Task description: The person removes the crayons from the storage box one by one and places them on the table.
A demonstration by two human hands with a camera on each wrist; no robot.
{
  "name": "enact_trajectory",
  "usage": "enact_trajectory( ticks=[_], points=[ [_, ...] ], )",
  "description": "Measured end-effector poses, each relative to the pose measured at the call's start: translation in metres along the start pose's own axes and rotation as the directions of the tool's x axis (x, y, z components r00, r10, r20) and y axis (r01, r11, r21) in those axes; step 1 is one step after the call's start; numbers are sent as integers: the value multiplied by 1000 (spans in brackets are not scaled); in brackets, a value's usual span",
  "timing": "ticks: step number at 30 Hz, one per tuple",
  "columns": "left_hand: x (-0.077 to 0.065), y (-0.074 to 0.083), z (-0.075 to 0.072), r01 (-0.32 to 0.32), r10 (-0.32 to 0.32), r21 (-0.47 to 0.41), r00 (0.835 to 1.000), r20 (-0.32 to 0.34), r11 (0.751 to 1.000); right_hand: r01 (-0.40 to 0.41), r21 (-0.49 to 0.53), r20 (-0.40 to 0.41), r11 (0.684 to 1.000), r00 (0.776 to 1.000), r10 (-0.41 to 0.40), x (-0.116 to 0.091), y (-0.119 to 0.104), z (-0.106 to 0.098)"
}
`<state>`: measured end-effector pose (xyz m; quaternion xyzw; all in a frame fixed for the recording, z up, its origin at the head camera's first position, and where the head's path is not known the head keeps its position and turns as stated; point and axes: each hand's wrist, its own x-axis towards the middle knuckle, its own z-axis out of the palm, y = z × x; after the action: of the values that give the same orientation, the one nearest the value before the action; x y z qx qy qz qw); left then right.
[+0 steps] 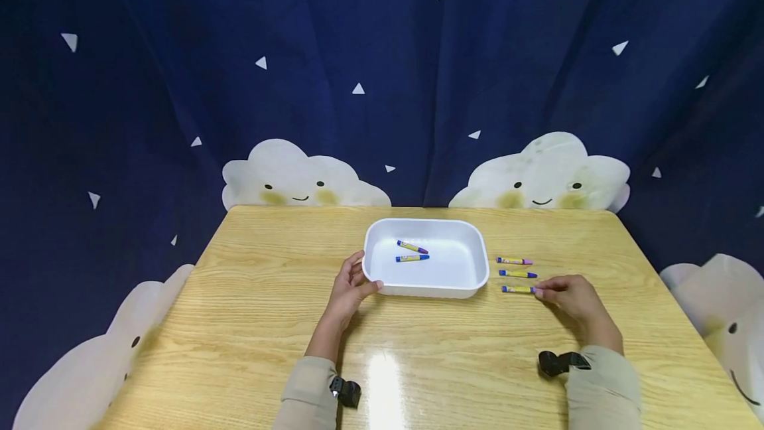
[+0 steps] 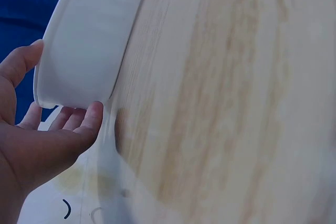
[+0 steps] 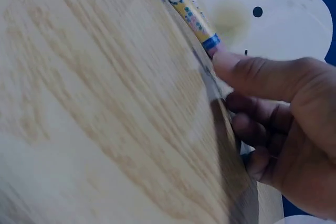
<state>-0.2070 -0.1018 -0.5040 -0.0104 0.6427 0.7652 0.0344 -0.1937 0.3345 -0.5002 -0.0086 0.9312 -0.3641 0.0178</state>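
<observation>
A white rectangular tray (image 1: 426,292) stands on the table with two crayons inside, a purple-tipped crayon (image 1: 412,247) and a blue-tipped crayon (image 1: 412,258). My left hand (image 1: 349,290) holds its near left corner, thumb on the front rim and fingers along the left side. To the right of the tray lie a pink-purple crayon (image 1: 514,261), a dark blue crayon (image 1: 518,274) and a yellow-wrapped crayon (image 1: 518,289) nearest me. With thumb and fingertips, my right hand (image 1: 572,297) pinches the coloured right end of that nearest crayon, also seen in the right wrist view.
The wooden table (image 1: 256,337) reaches back to a dark blue curtain (image 1: 334,32) with white triangles and cloud figures. Black wrist cameras sit on both sleeves. Light glares off the table in front of the tray.
</observation>
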Motion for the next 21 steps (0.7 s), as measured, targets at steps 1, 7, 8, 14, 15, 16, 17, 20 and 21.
enact_trajectory(
  ticks=[1, 7, 8, 14, 15, 16, 17, 20, 21],
  points=[
    [0, 0, 0, 2, -2, 1, 1000, 2, 1000, -8, -11, 6, 1000, 1000, 8, 0, 0, 0],
    [-2, 0, 1, 7, -7, 11, 1000, 13, 1000, -27, -34, 30, 999, 999, 28, 0, -2, 1],
    [-2, -1, 1, 5, -5, 11, 1000, 14, 1000, -30, -34, 31, 999, 999, 31, 0, -1, 1],
    [-1, -1, 1, 4, -4, 5, 1000, 12, 1000, -64, -6, 60, 998, 996, 64, -2, -4, -2],
    [-1, -1, 1, 6, -6, 5, 1000, 12, 1000, -62, 2, 67, 998, 996, 62, -3, -7, -3],
    [-1, 0, 1, 8, -8, 6, 1000, 10, 1000, -56, 12, 74, 998, 996, 55, -4, -11, -5],
    [0, 0, 1, 6, -6, 8, 1000, 11, 1000, -44, 26, 86, 999, 995, 42, -4, -15, -7],
    [-1, 1, 0, 2, -2, 12, 1000, 10, 1000, -23, 87, 126, 996, 992, 12, -5, -31, -15],
    [0, 1, 0, -1, 1, 14, 1000, 9, 1000, -7, 106, 136, 994, 991, -8, -5, -37, -18]
  ],
)
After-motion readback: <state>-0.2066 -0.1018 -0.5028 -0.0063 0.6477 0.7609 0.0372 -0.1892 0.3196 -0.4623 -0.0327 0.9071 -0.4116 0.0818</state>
